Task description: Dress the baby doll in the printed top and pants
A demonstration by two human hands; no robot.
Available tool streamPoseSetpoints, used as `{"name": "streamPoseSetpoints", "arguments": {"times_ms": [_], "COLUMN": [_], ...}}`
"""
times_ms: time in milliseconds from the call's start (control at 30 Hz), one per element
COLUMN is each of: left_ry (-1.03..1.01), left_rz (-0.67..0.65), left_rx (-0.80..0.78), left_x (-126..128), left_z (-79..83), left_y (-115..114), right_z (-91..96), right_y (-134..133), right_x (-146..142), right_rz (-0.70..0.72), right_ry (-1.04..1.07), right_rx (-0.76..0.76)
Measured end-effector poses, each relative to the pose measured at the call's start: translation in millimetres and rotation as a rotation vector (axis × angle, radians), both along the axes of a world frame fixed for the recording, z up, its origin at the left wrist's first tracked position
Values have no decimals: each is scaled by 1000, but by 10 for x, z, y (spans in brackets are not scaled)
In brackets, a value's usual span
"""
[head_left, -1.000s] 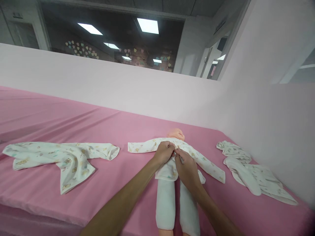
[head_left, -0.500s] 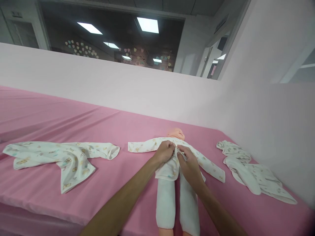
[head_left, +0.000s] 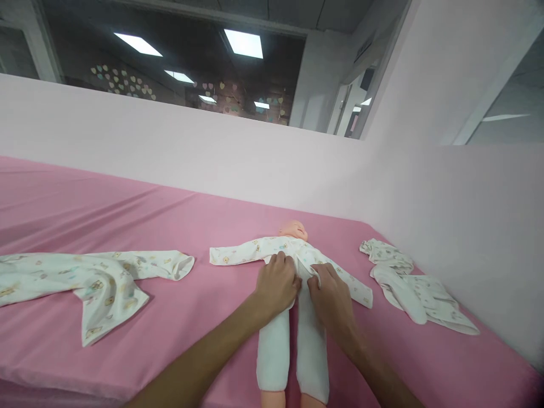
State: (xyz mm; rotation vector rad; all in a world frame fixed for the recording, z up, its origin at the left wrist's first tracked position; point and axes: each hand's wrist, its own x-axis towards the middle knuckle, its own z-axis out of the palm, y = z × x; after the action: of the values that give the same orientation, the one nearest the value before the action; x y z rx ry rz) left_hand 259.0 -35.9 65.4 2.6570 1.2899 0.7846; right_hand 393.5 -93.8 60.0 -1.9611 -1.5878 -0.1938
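Observation:
A baby doll [head_left: 293, 229] lies on its back on the pink sheet, head toward the wall. It has on a white printed baby shirt [head_left: 238, 254], its sleeves spread to both sides, and white trousers [head_left: 273, 351]. Over the doll's belly, my left hand [head_left: 278, 283] is closed on one front edge of the shirt. My right hand [head_left: 330, 292] pinches the opposite front edge, which is lifted and folded between the hands. Fingers hide most of the shirt's lower front.
Another printed baby garment [head_left: 114, 283] lies spread on the left of the pink sheet [head_left: 170, 218]. Crumpled printed baby clothes [head_left: 419, 289] lie at the right near the wall [head_left: 204, 150]. A window [head_left: 178, 62] is set above the wall.
Both hands have moved down the shirt front from the chest to the belly, still gripping its edges. The view has shifted slightly to the right.

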Motion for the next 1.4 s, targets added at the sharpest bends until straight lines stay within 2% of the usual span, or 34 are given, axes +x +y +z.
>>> {"name": "streamPoseSetpoints", "arguments": {"times_ms": [133, 267, 400, 500, 600, 767, 833, 1100, 1300, 1400], "left_ry": [122, 258, 222, 138, -1, -172, -195, -233, -345, -378], "left_rz": [38, 22, 22, 50, 38, -5, -5, 34, 79, 93], "left_rx": [113, 204, 197, 146, 74, 32, 21, 3, 132, 134], "left_x": [70, 59, 18, -13, -47, -109, -134, -183, -146, -137], "left_z": [-30, 0, 6, -2, 14, 85, 97, 46, -32, -67], "left_y": [-75, -179, -124, 6, 124, 212, 214, 127, 158, 184], "right_z": [66, 73, 44, 52, 103, 236, 289, 403, 298, 228], "right_y": [12, -32, -52, -45, -46, -92, -123, -287, -279, -234], "right_x": [30, 79, 156, 180, 165, 138, 129, -19, 25, 61], "right_rz": [-76, -70, -35, -17, 2, 113, 119, 62, 92, 105], "right_ry": [135, 68, -76, -72, 74, 701, 826, 897, 960, 1035], "right_rx": [33, 20, -84, -99, -73, -87, -76, 29, 52, 96]}}
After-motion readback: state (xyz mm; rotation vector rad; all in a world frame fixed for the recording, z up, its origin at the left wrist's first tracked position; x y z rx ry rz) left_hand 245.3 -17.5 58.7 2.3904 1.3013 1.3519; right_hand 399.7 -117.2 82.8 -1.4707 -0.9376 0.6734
